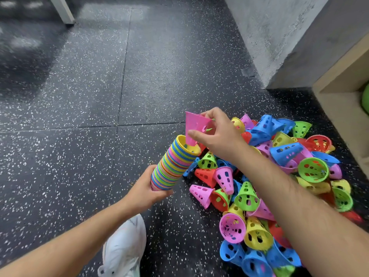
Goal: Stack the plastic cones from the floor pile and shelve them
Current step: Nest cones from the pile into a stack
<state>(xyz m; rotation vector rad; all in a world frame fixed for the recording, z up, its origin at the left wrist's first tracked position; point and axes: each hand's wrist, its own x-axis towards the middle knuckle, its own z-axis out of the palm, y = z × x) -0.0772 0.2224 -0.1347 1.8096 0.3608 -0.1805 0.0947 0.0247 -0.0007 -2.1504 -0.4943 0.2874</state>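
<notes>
A long stack of nested cones [173,164] in many colours tilts up to the right, its open yellow mouth at the top. My left hand [146,188] grips the stack's lower end. My right hand [218,134] pinches a pink cone [194,126] between thumb and fingers, its narrow tip dipping into the stack's mouth. A pile of loose perforated cones [279,176] in pink, blue, green, yellow and red lies on the floor under my right forearm.
Dark speckled rubber floor [99,96] spreads to the left. A grey concrete pillar [279,37] stands behind the pile. A wooden shelf unit [343,92] sits at the right edge, something green inside. My white shoe [123,248] is at the bottom.
</notes>
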